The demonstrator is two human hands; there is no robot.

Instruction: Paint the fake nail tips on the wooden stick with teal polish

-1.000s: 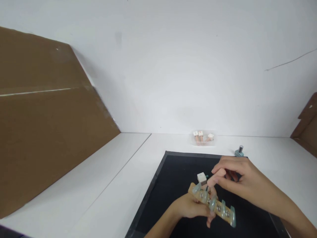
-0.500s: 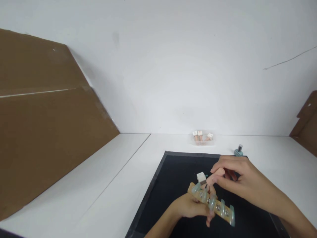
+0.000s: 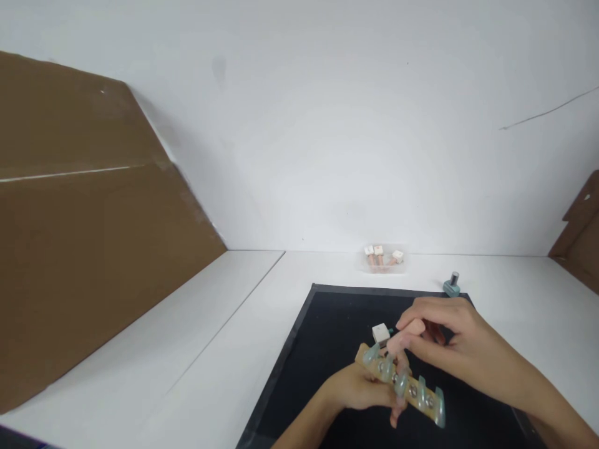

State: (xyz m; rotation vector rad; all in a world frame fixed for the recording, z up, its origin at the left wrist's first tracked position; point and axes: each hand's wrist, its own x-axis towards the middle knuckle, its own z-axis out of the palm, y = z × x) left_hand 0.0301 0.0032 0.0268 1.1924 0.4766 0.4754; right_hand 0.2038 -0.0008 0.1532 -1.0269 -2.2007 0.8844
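My left hand (image 3: 362,388) grips a tan strip (image 3: 406,388) from below. Along the strip stand several curved, translucent blue-green nail tips (image 3: 440,408), with shiny round metal dots between them. My right hand (image 3: 449,333) pinches the peach-coloured handle of a nail polish brush (image 3: 405,333). The handle's lower end is close above the strip's far part; its bristles are not clearly visible now. Just beyond the strip's far end is a white square bottle (image 3: 380,334) with a small green neck. Whether it rests on the mat or against my left fingers I cannot tell.
A black mat (image 3: 337,312) lies under both hands on the white table (image 3: 224,349). Behind it stands a clear tray (image 3: 402,268) with several white-and-peach bottles. A teal piece with a metal post (image 3: 452,285) is at the mat's far right corner. Brown cardboard (image 3: 93,249) stands left.
The brush has shifted slightly left and down over the strip, and its dark tip no longer shows. My left hand and the strip stay almost still.
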